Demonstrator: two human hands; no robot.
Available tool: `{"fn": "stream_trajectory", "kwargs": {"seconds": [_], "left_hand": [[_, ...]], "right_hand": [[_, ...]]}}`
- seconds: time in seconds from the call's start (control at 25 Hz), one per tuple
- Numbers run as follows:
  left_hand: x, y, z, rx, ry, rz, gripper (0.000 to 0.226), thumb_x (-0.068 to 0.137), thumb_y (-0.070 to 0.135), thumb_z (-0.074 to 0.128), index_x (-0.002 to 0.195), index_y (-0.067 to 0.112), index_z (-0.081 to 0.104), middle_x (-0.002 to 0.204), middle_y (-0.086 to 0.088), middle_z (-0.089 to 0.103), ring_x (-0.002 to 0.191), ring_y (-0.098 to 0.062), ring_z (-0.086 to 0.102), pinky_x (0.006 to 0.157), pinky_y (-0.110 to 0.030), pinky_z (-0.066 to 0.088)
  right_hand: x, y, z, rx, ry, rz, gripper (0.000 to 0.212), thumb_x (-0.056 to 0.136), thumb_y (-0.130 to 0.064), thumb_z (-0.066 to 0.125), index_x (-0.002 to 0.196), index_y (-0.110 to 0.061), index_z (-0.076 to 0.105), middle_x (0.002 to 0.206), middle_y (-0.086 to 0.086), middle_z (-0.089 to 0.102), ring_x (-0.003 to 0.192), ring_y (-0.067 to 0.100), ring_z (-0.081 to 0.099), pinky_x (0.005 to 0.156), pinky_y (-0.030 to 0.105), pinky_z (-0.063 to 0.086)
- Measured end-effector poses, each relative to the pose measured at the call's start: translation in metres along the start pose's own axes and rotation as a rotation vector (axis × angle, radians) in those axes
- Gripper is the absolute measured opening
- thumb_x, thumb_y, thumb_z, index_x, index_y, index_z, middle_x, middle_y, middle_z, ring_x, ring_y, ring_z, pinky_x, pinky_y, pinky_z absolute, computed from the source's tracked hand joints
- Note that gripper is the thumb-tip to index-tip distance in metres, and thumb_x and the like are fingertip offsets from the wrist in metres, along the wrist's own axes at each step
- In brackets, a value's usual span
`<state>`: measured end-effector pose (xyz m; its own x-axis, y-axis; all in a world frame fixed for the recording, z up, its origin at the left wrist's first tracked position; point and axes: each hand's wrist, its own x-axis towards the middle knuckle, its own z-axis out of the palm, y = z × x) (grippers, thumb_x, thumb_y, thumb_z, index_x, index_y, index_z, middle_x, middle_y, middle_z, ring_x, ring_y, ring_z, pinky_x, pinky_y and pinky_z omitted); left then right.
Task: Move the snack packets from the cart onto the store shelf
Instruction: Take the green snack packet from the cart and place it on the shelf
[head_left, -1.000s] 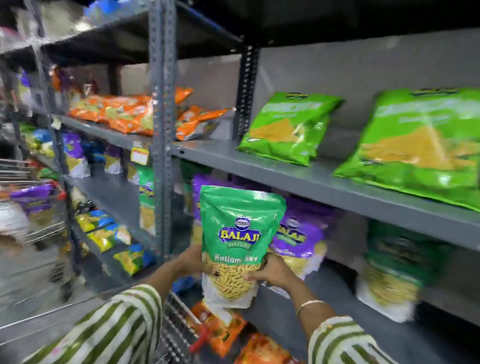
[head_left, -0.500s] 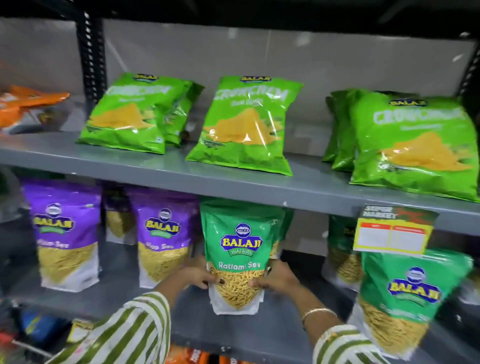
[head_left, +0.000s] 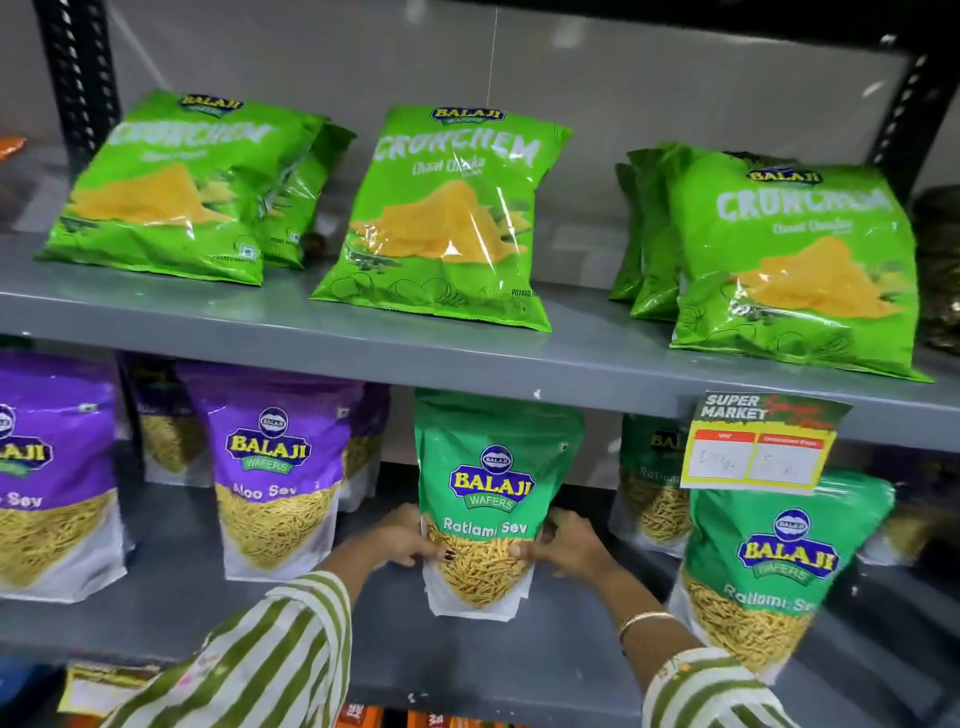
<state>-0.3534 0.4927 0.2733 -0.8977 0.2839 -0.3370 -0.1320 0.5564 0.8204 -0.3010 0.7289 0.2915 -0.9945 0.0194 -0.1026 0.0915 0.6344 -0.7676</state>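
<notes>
left of the grip, purple aloo sev pouches (head_left: 280, 483) upright on the lower shelf (head_left: 363, 639). left hand (head_left: 400, 540) and right hand (head_left: 571, 545) clasping the green ratlami sev packet (head_left: 488, 499) by its sides, base on that shelf. right of the grip, another ratlami sev pouch (head_left: 769, 566) under a yellow price tag (head_left: 758, 447).

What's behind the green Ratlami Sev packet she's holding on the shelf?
Behind the green Ratlami Sev packet, held by the left hand and right hand, only dark shelf space shows at its edges; anything directly behind is covered.

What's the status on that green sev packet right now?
Left hand and right hand both grip Ratlami Sev packet. Packet upright on lower shelf. Nothing blocking.
</notes>
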Motion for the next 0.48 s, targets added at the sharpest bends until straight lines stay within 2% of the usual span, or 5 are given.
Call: {"fn": "stream_trajectory", "kwargs": {"seconds": [0.08,0.24,0.32,0.4,0.48], "left_hand": [[-0.004,-0.001,0.001,-0.015,-0.050,-0.018,0.059,0.072,0.007,0.071,0.126,0.013,0.047,0.133,-0.009,0.056,0.124,-0.028,0.048,0.101,-0.046,0.041],[-0.010,-0.005,0.012,-0.054,-0.068,-0.020,0.060,0.074,0.009,0.071,0.127,0.016,0.044,0.134,-0.005,0.054,0.123,-0.026,0.046,0.102,-0.047,0.038],[-0.014,-0.005,0.019,-0.066,-0.045,-0.001,0.054,0.075,0.010,0.070,0.124,0.015,0.048,0.132,-0.007,0.056,0.114,-0.023,0.050,0.094,-0.040,0.044],[-0.017,-0.005,0.024,-0.083,-0.004,0.028,0.049,0.077,0.008,0.068,0.122,0.011,0.050,0.131,-0.011,0.057,0.104,-0.019,0.051,0.075,-0.027,0.047],[-0.021,-0.004,0.026,-0.091,0.011,0.041,0.048,0.077,0.008,0.068,0.122,0.010,0.051,0.131,-0.011,0.058,0.102,-0.018,0.050,0.068,-0.023,0.045]], "right_hand": [[0.001,0.007,0.001,0.026,-0.019,0.006,0.063,0.060,-0.030,0.083,0.114,-0.011,0.056,0.106,0.000,0.066,0.094,0.014,0.061,0.057,0.013,0.048],[0.001,0.015,0.014,0.059,-0.068,0.024,0.077,0.050,-0.027,0.086,0.118,-0.014,0.054,0.120,0.006,0.064,0.111,0.022,0.059,0.098,0.038,0.049],[0.001,0.016,0.022,0.106,-0.080,0.041,0.072,0.054,-0.016,0.086,0.118,-0.014,0.054,0.122,0.007,0.064,0.112,0.022,0.059,0.100,0.038,0.047],[-0.001,0.017,0.027,0.157,-0.074,0.054,0.073,0.054,-0.017,0.086,0.119,-0.014,0.053,0.124,0.008,0.063,0.112,0.022,0.058,0.098,0.036,0.048],[-0.006,0.017,0.029,0.183,-0.060,0.068,0.068,0.056,-0.019,0.085,0.117,-0.016,0.055,0.124,0.007,0.063,0.107,0.019,0.058,0.084,0.030,0.053]]}}
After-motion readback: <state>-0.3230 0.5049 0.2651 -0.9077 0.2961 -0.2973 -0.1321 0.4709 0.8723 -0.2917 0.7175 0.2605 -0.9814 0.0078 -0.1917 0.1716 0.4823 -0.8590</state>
